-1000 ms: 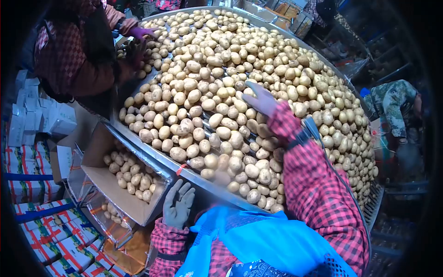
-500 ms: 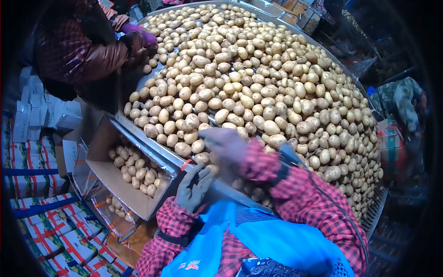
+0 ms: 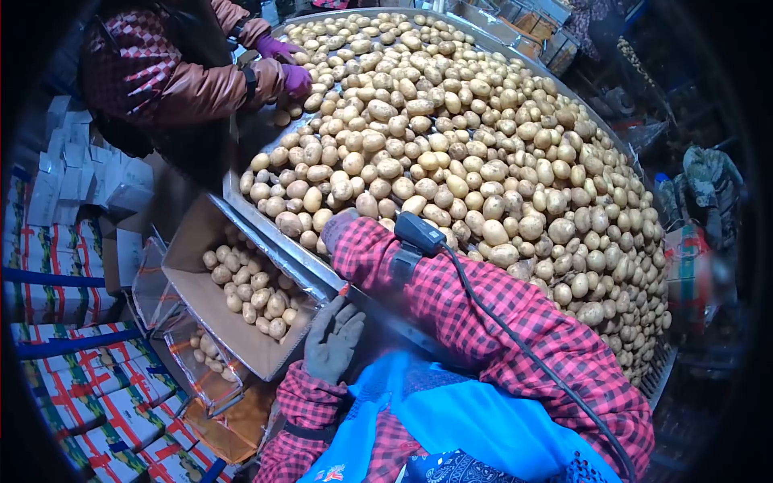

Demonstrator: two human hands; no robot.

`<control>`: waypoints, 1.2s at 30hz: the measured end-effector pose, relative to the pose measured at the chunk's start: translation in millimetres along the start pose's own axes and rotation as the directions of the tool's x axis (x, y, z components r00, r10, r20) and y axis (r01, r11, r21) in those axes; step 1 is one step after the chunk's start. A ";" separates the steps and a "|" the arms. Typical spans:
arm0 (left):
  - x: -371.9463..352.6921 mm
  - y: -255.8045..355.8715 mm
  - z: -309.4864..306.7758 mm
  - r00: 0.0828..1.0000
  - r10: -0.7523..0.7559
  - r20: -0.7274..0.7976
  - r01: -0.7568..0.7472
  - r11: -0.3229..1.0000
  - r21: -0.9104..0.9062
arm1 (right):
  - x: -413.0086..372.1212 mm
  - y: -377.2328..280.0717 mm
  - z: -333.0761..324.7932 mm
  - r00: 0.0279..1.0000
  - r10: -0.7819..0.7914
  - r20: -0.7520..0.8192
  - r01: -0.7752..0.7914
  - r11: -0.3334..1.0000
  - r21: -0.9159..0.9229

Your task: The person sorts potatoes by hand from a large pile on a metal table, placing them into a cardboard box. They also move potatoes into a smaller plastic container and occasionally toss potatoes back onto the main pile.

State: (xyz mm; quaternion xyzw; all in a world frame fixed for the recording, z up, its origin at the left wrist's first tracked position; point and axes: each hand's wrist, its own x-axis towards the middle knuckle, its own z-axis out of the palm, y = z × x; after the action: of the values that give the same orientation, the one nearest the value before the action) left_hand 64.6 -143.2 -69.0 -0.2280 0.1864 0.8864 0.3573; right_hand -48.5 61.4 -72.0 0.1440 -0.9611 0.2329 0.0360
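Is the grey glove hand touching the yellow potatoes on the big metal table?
Apart: head view shows grey-gloved left hand below the metal table's rim, clear of potatoes.

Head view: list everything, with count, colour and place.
sorting table: one, grey metal, centre
potatoes: hundreds, tan, heaped on the sorting table
cardboard box: one, brown, below the table's left rim, holding potatoes
printed cartons: many, white-red-green, stacked lower left
white boxes: many, white, upper left
co-worker: one, brown jacket, purple gloves, top left
second person: one, greenish jacket, far right
apron: one, blue, on the person's front
wrist device: one, black, cabled, right wrist
left hand: grey glove, fingers spread, at the table's rim
right hand: gloved, mostly hidden by sleeve, among potatoes at near rim
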 end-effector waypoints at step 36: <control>-8.3 -11.0 13.6 0.989 -0.071 0.130 0.024 0.944 0.328 | -92.7 11.8 -64.5 0.845 0.445 0.295 -0.408 0.895 -0.181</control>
State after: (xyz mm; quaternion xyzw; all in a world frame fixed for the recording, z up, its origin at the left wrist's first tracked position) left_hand 74.1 -133.7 -55.1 -0.1076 0.2990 0.8484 0.4234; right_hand 36.8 125.1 -32.5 -0.0390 -0.9727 0.1541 -0.1694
